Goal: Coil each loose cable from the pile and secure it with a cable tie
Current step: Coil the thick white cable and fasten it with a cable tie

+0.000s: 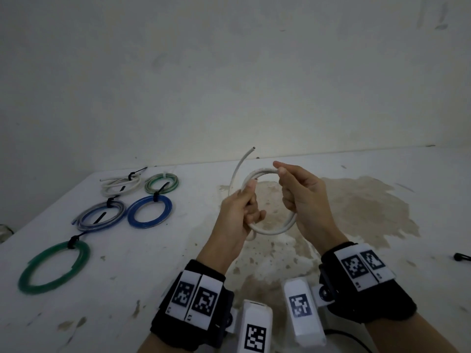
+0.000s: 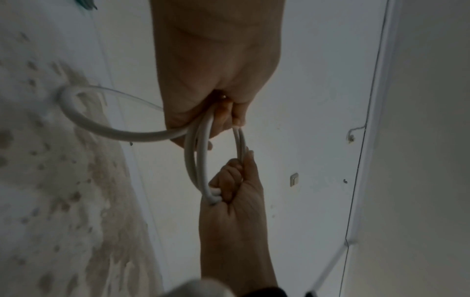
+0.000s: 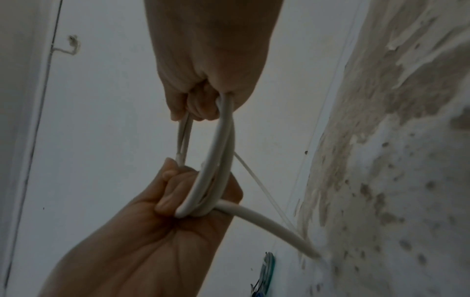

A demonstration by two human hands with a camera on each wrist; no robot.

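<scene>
A white cable (image 1: 274,229) is held as a coil between two hands above a stained table (image 1: 356,207).

Head view: no readable writing is seen; only black-and-white square codes are carried on the wristbands (image 1: 193,296). The coil's left side is gripped by the curled left hand (image 1: 238,212), its top is pinched by the right hand (image 1: 302,197), and one loose end is raised toward the wall. Five tied coils are laid at the left: one white (image 1: 121,186), one pale green (image 1: 161,184), one grey (image 1: 102,215), one blue (image 1: 149,211), one dark green (image 1: 54,266). A small black item (image 1: 461,257) is seen at the right edge. Left wrist view: the strands are closed in the left hand (image 2: 216,70), the right hand (image 2: 234,193) opposite. Right wrist view: the loops are clasped by the right hand (image 3: 211,66) and the left hand (image 3: 178,211), with a tail running down to the table.
</scene>
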